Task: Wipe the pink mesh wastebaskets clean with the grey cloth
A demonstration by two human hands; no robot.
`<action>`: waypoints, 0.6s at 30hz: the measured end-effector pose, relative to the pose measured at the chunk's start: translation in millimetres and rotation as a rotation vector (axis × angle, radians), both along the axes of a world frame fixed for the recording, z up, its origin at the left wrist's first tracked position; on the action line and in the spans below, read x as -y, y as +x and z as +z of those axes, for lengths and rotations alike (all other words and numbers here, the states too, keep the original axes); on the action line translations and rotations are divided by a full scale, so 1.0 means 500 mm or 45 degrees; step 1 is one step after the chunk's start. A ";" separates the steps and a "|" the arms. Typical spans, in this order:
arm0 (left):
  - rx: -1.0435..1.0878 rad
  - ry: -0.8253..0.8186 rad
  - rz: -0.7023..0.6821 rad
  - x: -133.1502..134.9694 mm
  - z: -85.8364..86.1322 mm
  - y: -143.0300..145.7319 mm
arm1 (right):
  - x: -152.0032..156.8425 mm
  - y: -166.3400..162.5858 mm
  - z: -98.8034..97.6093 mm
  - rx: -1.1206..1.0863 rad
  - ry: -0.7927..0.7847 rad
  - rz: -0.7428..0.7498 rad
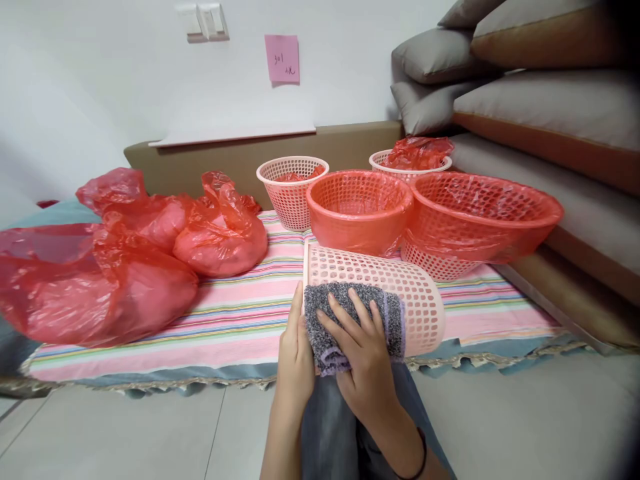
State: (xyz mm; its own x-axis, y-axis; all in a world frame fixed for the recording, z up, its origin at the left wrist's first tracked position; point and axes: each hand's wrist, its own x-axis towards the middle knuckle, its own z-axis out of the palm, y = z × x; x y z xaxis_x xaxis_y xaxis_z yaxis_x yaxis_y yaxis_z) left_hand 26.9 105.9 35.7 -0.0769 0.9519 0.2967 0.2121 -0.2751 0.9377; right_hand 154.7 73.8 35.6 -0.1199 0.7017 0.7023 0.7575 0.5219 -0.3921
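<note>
A pale pink plastic basket (pixel 423 303) with a lattice of holes lies on its side above my lap, its mouth facing left. My left hand (pixel 296 353) grips its rim, fingertips pointing up along the edge. Against the basket's wall rests a folded speckled grey cloth (pixel 320 333) with a lilac border. My right hand (pixel 357 343) holds this cloth against the basket, fingers spread over the top and thumb by its lower edge. The cloth covers part of the basket's near side.
Behind stand pink baskets (pixel 287 203), two lined with red plastic: a red-covered basket (pixel 357 227) and a wider one (pixel 485 227). Red plastic bags (pixel 225 243) lie left on the striped cloth (pixel 235 293). Grey cushions (pixel 545 107) are stacked right. A pink note (pixel 283 59) is on the wall.
</note>
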 end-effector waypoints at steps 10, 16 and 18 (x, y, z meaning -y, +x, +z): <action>0.216 -0.349 -0.088 0.034 -0.021 -0.007 | -0.004 0.172 -0.043 -0.109 -0.164 -0.338; 0.193 -0.285 -0.066 0.054 -0.042 -0.005 | -0.013 0.257 -0.064 -0.207 -0.071 -0.484; 0.227 -0.289 -0.066 0.055 -0.044 -0.005 | -0.017 0.257 -0.069 -0.172 -0.092 -0.493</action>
State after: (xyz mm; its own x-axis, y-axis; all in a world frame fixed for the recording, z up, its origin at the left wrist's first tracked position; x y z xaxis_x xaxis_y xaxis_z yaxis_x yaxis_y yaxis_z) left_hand 24.5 78.5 13.6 -0.0579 0.9964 0.0618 0.0297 -0.0602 0.9977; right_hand 283.2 82.1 1.4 0.2526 0.7248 0.6410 0.8315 0.1763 -0.5269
